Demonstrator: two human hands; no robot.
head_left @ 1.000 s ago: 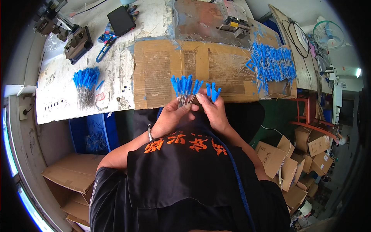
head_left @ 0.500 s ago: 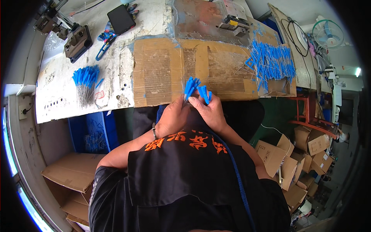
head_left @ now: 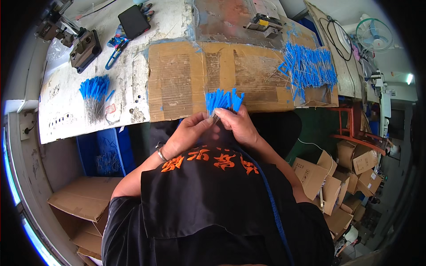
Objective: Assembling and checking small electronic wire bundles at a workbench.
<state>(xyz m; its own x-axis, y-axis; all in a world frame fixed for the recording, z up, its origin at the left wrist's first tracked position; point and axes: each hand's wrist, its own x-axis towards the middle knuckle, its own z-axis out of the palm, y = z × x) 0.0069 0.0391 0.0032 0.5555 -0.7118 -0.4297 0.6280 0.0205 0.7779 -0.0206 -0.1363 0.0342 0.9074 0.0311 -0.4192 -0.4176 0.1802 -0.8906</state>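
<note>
Just over the table's front edge, my two hands close together around one bunch of thin metal wire pieces with blue heads [head_left: 218,101]. The blue heads fan out upward above my fingers, and the thin stems run down between them. My left hand [head_left: 191,129] pinches the bunch low on its left side. My right hand [head_left: 239,125] is closed on its right side, with the thumb lying across the stems. The lower stem ends are partly hidden by my fingers. What exactly these pieces are I cannot make out.
A large pile of similar blue-headed wires [head_left: 308,68] lies right, with a smaller bundle [head_left: 94,95] left. Cardboard [head_left: 173,84] covers the table's middle. Beyond are a black tablet [head_left: 134,22], blue-handled cutters [head_left: 116,54], a metal press [head_left: 85,51] and a metal fixture [head_left: 266,25]. Below left is a blue bin [head_left: 128,148].
The two groups of blue heads, apart before, now sit side by side in one wider fan. My left hand has shifted slightly left and its wrist has dropped outward. The view has shifted a little.
</note>
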